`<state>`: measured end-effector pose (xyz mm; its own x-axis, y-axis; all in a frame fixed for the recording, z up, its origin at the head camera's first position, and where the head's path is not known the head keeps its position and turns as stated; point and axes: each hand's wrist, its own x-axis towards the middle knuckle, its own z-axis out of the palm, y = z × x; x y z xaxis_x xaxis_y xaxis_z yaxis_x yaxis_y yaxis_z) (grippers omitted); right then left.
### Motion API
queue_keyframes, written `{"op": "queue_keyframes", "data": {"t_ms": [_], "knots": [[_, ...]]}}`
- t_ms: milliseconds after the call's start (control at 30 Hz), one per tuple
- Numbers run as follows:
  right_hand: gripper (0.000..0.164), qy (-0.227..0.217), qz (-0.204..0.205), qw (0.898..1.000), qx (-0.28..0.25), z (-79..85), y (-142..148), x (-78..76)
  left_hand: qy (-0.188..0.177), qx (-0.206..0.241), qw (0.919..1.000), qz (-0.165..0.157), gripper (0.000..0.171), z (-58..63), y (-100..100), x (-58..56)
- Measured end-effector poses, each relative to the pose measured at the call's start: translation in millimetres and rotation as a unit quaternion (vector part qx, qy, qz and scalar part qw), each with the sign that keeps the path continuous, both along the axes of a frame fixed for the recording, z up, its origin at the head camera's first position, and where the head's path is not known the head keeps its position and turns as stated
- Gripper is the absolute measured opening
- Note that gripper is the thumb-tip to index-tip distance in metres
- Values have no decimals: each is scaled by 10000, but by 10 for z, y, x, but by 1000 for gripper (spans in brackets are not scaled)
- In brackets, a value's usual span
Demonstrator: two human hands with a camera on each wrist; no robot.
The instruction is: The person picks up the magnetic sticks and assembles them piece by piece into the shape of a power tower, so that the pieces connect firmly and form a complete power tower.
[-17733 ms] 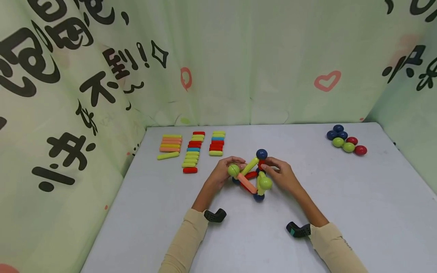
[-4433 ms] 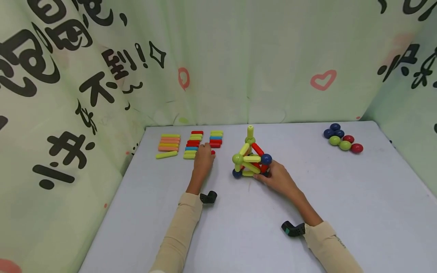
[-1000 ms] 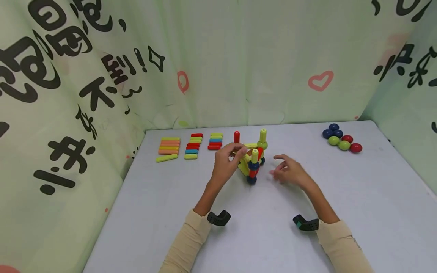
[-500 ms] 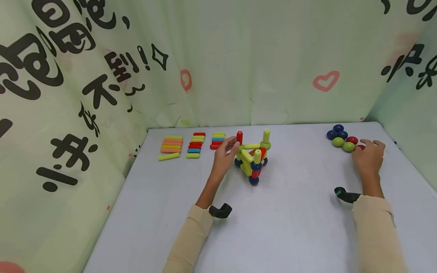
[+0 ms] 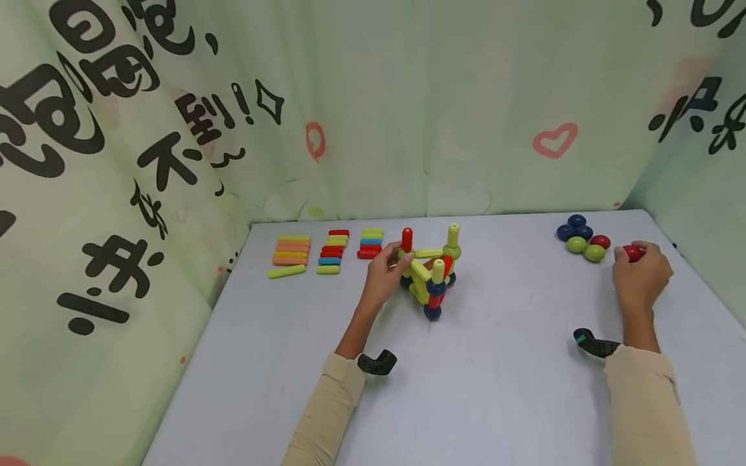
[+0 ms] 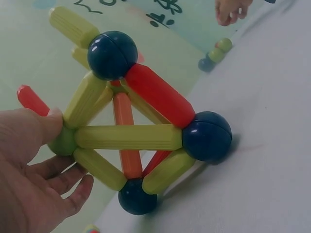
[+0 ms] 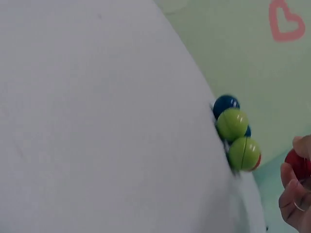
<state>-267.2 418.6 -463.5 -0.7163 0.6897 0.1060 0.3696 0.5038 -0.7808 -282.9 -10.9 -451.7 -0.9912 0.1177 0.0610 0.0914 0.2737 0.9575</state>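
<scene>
A frame of coloured rods and balls stands on the table, with one red and two lime rods pointing up from its top balls. My left hand grips the frame's lime corner ball, just below the upright red rod. In the left wrist view, dark blue balls join lime, red and orange rods. At the right of the table, my right hand pinches a red ball between thumb and fingers; the right wrist view shows that ball partly covered by the fingers.
Beside the right hand lie dark blue balls, lime balls and another red ball. Three columns of loose rods lie at the back left. A printed curtain hangs behind the table.
Lately my right hand went from beside the frame to the ball group and picked up a red ball. My left hand stayed at the frame. Since the oldest frame, upright rods were added on top.
</scene>
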Motion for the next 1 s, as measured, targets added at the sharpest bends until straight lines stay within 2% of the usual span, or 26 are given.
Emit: {"op": "queue_keyframes", "data": {"t_ms": [67,100,167,233,300,367,467,633,767,1000], "knots": [[53,519,37,9986,1,110,-182,-11,20,-6,10000,10,47,-13,-15,-3],[52,734,221,9970,-100,175,-289,-19,29,-7,10000,18,48,-21,-22,-8],[48,1241,878,9878,-332,295,-525,-37,69,-12,10000,12,48,-32,-38,-15],[46,1470,1728,9720,-609,417,-784,-42,113,-18,9999,-14,48,-45,-50,-23],[45,1620,2564,9485,-917,526,-1049,-44,132,-23,9999,-41,47,-58,-60,-26],[45,1692,3165,9275,-1048,622,-1295,-43,117,-36,9999,-74,47,-64,-64,-21],[46,1703,3725,9058,-1083,748,-1595,-54,65,-32,9999,-132,48,-69,-61,-15],[41,1851,4371,8769,-762,854,-1895,-126,33,-66,9998,-202,49,-58,-51,-17],[40,1857,4568,8680,-582,867,-2003,-174,67,-141,9994,-299,50,-46,-49,-26],[44,1719,4611,8699,-335,818,-2024,-228,128,-244,9982,-539,54,-45,-83,-43]]}}
